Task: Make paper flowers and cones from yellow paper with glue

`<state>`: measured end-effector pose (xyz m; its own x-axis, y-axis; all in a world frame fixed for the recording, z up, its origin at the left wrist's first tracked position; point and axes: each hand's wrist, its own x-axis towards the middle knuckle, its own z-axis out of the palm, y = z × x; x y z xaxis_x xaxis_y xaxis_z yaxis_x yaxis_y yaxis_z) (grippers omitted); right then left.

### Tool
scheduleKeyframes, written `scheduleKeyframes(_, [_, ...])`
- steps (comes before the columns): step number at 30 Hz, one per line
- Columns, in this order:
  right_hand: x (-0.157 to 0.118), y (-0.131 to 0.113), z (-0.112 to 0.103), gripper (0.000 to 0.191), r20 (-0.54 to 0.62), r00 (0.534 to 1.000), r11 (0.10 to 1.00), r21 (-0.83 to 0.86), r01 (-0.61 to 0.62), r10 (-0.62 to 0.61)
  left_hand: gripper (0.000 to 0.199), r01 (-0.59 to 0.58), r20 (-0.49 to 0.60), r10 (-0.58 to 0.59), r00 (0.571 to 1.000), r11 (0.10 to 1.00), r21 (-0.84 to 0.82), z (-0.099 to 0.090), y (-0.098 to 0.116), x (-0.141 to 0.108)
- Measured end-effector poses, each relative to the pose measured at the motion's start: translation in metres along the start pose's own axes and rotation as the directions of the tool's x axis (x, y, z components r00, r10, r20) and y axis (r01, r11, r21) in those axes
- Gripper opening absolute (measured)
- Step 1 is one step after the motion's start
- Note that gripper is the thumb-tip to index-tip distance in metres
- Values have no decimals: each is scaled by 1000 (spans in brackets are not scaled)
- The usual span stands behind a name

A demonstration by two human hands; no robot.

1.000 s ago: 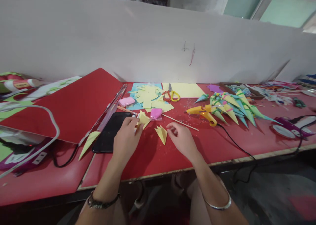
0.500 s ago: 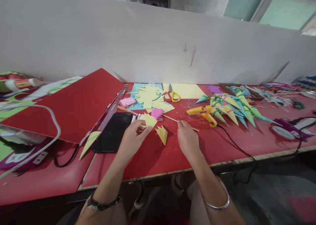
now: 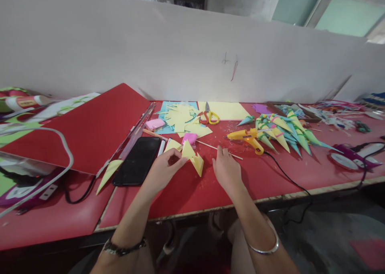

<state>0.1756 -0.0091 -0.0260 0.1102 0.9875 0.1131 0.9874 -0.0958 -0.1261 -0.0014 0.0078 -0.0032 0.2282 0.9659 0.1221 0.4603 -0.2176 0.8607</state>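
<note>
Between the thumb and fingers of my left hand [image 3: 164, 166] is a pointed yellow paper piece [image 3: 187, 149]. Just beyond its lower edge lies a folded yellow paper piece [image 3: 198, 166] with a jagged top, partly overlapped in view. More yellow paper [image 3: 172, 144] shows behind my left fingers. My right hand [image 3: 227, 168] rests palm down on the red table, thumb apart from the fingers. Its fingertips are beside a thin wooden stick [image 3: 207, 145]; whether they touch it I cannot tell. A pink packet [image 3: 189, 138] sits by the stick's left end.
A yellow glue gun [image 3: 243, 135] lies right of my hands, its cord over the table edge. Behind it are several paper cones [image 3: 281, 138]. Scissors [image 3: 213, 117] and paper scraps [image 3: 177, 117] lie at the back. Left are a black phone [image 3: 137, 162] and a red board [image 3: 90, 125].
The yellow paper in my left hand now shows a single point standing up, nearer the folded piece. My right fingers have shifted slightly, with the thumb now spread to the left.
</note>
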Motion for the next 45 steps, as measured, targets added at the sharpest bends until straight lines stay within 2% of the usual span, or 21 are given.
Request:
scheduleKeyframes(3, [0, 1, 0, 40, 24, 999, 999, -4, -40, 40, 17, -38, 13, 39, 999, 996, -81, 6, 3, -4])
scheduleKeyframes(7, [1, 3, -1, 27, -3, 999, 998, -27, -54, 54, 40, -54, 106, 77, 991, 977, -205, 19, 10, -12])
scheduleKeyframes(9, [1, 4, -3, 21, -20, 998, 997, -49, -58, 57, 33, -56, 180, 90, 980, 981, -188, 23, 12, -14])
scheduleKeyframes(12, [2, 4, -5, 20, -33, 999, 995, -90, -43, 40, 15, -86, 209, 113, 971, 987, -136, 22, 11, -11])
scheduleKeyframes(15, [2, 2, -4, 21, -49, 999, 994, -107, -25, 19, 18, -85, 151, 97, 984, 993, -83, 21, 10, -9])
scheduleKeyframes(17, [2, 1, -3, 22, -41, 999, 995, -96, -23, 19, 19, -100, 29, 101, 994, 994, -34, 25, 13, -12])
scheduleKeyframes(19, [3, 1, -3, 23, -17, 1000, 997, -76, -23, 22, 23, -195, -26, 197, 980, 979, 58, 34, 19, -19])
scheduleKeyframes(20, [4, 1, -2, 23, -4, 1000, 997, -68, -26, 26, 27, -289, 53, 285, 957, 949, 125, 39, 22, -23])
scheduleKeyframes(21, [5, 1, -2, 23, 7, 999, 998, -61, -30, 31, 34, -406, 230, 365, 902, 898, 167, 44, 24, -27])
scheduleKeyframes(22, [6, 2, -3, 23, 17, 999, 998, -57, -36, 37, 49, -483, 358, 394, 847, 852, 204, 48, 25, -31])
scheduleKeyframes(23, [7, 3, -3, 23, 23, 999, 998, -55, -41, 42, 61, -521, 413, 399, 819, 818, 243, 50, 25, -33])
scheduleKeyframes(24, [7, 3, -4, 23, 26, 999, 998, -54, -44, 45, 70, -540, 451, 389, 803, 795, 277, 51, 25, -35])
scheduleKeyframes(27, [5, 6, -7, 19, 26, 999, 999, -41, -30, 31, 77, -512, 455, 335, 825, 784, 351, 46, 22, -32])
scheduleKeyframes(30, [1, 7, -10, 17, 22, 1000, 1000, -25, 0, 1, 66, -477, 524, 239, 818, 792, 382, 40, 22, -26])
scheduleKeyframes(34, [-2, 9, -10, 26, 29, 997, 998, -9, 67, -67, 15, -538, 607, 172, 775, 683, 494, 44, 22, -21])
scheduleKeyframes(35, [-3, 9, -10, 28, 33, 997, 997, -9, 75, -75, 11, -556, 609, 179, 772, 655, 512, 45, 21, -20])
scheduleKeyframes(37, [-4, 10, -10, 29, 29, 997, 997, -1, 74, -73, 18, -540, 570, 203, 796, 662, 520, 46, 19, -19])
scheduleKeyframes(39, [-4, 12, -11, 27, -15, 998, 997, 56, 56, -55, 23, -448, 462, 223, 858, 763, 465, 41, 16, -18])
scheduleKeyframes(41, [-4, 14, -12, 23, -100, 994, 981, 187, 54, -36, 25, -294, 296, 197, 935, 897, 330, 32, 14, -17])
scheduleKeyframes(43, [-3, 15, -13, 22, -192, 980, 930, 351, 113, -47, 24, -131, 150, 111, 982, 983, 132, 20, 11, -14])
scheduleKeyframes(45, [-3, 15, -14, 22, -284, 952, 849, 470, 240, -112, 22, 40, 82, -33, 996, 995, -88, 9, 7, -11])
